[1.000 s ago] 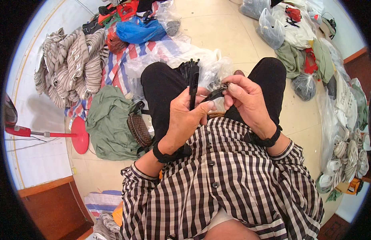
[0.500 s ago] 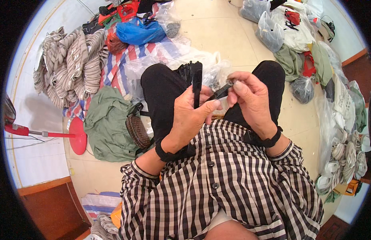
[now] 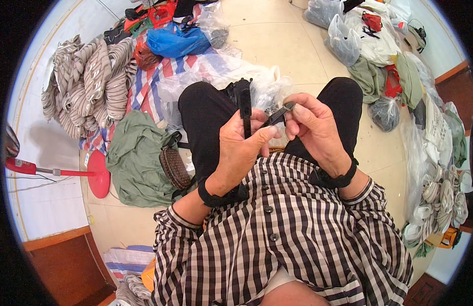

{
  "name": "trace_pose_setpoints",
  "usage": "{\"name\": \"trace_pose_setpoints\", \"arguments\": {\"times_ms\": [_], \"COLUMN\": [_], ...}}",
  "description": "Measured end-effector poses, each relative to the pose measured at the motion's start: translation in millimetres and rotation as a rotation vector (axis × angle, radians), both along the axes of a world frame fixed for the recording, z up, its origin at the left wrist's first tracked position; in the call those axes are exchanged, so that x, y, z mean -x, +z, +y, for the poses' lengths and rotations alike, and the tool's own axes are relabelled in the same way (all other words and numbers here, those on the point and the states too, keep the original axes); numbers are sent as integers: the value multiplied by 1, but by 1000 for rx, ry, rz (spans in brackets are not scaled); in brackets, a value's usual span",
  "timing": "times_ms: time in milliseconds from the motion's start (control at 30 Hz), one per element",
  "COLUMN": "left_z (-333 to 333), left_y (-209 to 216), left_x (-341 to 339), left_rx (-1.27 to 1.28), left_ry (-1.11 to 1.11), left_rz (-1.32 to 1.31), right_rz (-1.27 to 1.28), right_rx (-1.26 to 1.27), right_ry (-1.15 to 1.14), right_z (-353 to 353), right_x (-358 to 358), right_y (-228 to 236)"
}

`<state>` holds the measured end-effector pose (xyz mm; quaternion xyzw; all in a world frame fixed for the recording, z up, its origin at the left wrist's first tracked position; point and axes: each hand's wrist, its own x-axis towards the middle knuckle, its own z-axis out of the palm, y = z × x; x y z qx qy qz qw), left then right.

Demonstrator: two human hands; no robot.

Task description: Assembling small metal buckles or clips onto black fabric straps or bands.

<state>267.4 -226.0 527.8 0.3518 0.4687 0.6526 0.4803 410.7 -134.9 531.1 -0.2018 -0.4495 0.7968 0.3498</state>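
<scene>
In front of my lap, a short black strap (image 3: 275, 117) stretches between my two hands. My left hand (image 3: 239, 145) is closed around it, thumb pressed on its lower part. From the same hand a longer black strip (image 3: 242, 102) sticks up past the fingers, with a wider, stiff-looking top part beside my left knee. My right hand (image 3: 315, 125) pinches the strap's far end between thumb and fingers; a small greyish bit shows at that tip, too small to make out. Black bands circle both wrists.
Clear plastic bags (image 3: 231, 69) lie beyond my knees on a striped sheet (image 3: 144, 84). A green cloth (image 3: 137, 163) and a brown woven item (image 3: 175, 168) are at my left, near a red round base (image 3: 98, 173). Striped bundles (image 3: 91, 81) stand far left; filled bags (image 3: 343, 43) lie right.
The upright black strip has shifted slightly left and turned, showing its wider side. Both hands have moved a little left, still gripping the strap.
</scene>
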Motion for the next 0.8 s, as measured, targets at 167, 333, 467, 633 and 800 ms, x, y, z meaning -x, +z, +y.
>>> {"name": "trace_pose_setpoints", "arguments": {"times_ms": [167, 333, 467, 633, 800], "left_z": [2, 2, -1, -4, -6], "left_y": [10, 15, 8, 3, 6], "left_x": [-1, 2, 10, 12, 10], "left_rx": [-6, 36, 118, 122, 106], "left_ry": [-60, -158, -275, -365, -361], "left_rz": [-40, -91, -202, -242, -243], "right_rz": [-91, -260, -269, -297, -236], "right_rx": [-205, -481, -523, -732, -811], "right_ry": [29, -15, -30, -4, 15], "right_z": [-8, -5, -2, 9, 5], "right_x": [4, -4, -11, -18, -14], "right_y": [-2, 3, 8, 4, 7]}}
